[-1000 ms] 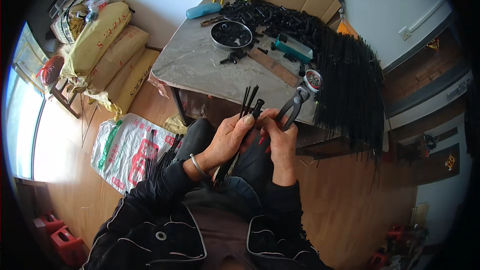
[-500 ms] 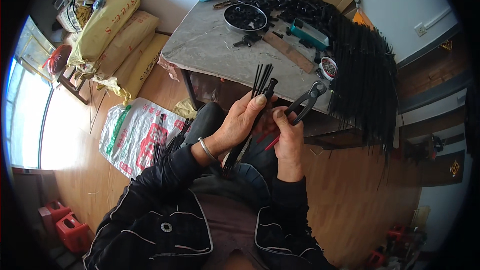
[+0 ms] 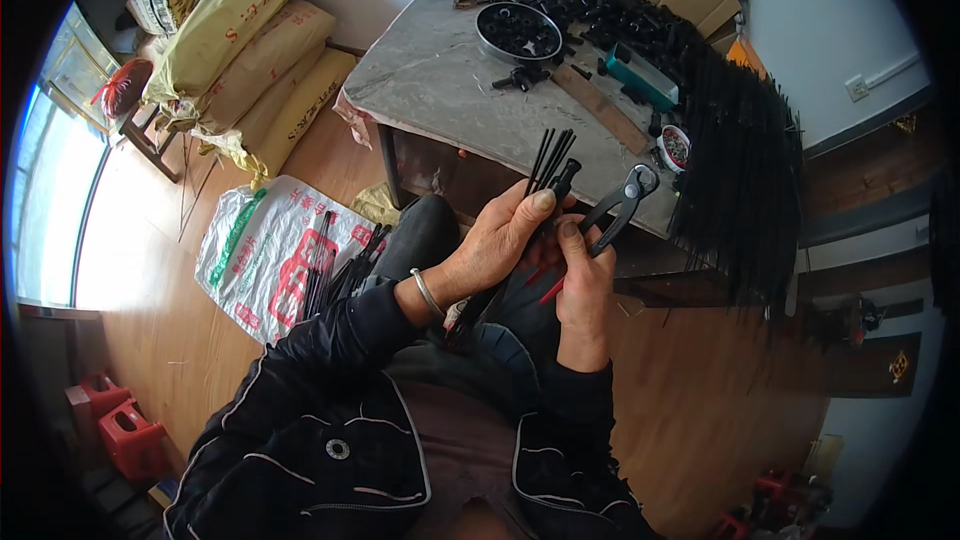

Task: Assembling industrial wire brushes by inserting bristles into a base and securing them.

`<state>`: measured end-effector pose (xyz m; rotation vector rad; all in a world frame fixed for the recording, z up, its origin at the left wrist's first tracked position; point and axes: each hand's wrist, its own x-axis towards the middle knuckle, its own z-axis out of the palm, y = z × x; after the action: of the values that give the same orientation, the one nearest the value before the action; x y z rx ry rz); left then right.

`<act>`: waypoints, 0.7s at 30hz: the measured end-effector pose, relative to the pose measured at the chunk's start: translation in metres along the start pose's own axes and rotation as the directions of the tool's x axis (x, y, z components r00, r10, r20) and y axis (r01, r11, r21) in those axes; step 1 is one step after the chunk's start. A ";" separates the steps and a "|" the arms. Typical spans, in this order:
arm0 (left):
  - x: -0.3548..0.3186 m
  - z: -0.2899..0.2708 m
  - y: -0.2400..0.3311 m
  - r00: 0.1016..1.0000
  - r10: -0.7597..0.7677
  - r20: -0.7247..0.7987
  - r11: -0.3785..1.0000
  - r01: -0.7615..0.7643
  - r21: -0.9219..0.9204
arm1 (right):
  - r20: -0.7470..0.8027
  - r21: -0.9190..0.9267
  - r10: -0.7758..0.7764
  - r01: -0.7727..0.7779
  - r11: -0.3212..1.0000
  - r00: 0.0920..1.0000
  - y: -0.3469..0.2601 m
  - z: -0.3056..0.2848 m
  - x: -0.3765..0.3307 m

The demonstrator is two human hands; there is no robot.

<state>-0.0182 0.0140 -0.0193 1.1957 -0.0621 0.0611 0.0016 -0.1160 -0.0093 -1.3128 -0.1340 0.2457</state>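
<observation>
My left hand is closed around a bundle of thin black rods, whose ends stick up above the fingers. Its thumb presses on a black tubular fitting with a flared top, held beside the rods. In my right hand is a pair of pincers with dark jaws pointing up and away and red handles partly under the fingers. The right fingertips meet the left hand just below the fitting; what they touch there is hidden. Both hands are above my lap, in front of the table's near edge.
On the grey table are a round tray of black parts, a heap of black fittings, a wooden strip, a teal box, a small bowl and many black rods. Sacks are stacked at left.
The whole scene has shifted slightly right in the picture. Both hands keep their holds, and the pincers sit slightly further left relative to the table.
</observation>
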 end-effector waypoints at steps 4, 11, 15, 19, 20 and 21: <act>-0.001 0.001 0.003 1.000 -0.010 0.004 1.000 0.010 -0.019 | 0.029 -0.025 0.007 -0.006 1.000 1.000 -0.003 0.000 -0.001; 0.000 0.001 -0.002 1.000 0.027 -0.014 1.000 -0.027 -0.010 | 0.002 -0.002 0.013 -0.013 1.000 1.000 -0.003 0.003 -0.002; -0.002 -0.001 0.004 0.999 -0.019 0.038 0.999 0.018 0.040 | -0.001 0.007 0.015 -0.015 1.000 1.000 -0.007 0.004 -0.005; -0.001 0.005 -0.001 0.998 0.067 -0.018 0.998 -0.066 0.020 | -0.052 -0.039 -0.086 0.084 0.996 0.995 0.005 -0.001 -0.001; -0.003 0.005 0.002 0.999 0.042 -0.008 0.999 -0.042 -0.008 | -0.018 -0.078 -0.084 0.082 0.994 0.996 0.000 -0.002 -0.003; -0.003 0.006 0.003 1.000 0.017 0.003 0.999 -0.017 -0.037 | 0.015 -0.117 -0.081 0.082 0.990 0.997 -0.002 -0.002 -0.004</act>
<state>-0.0219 0.0099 -0.0149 1.1588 -0.0756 0.0730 -0.0017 -0.1198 -0.0075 -1.4196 -0.2131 0.1776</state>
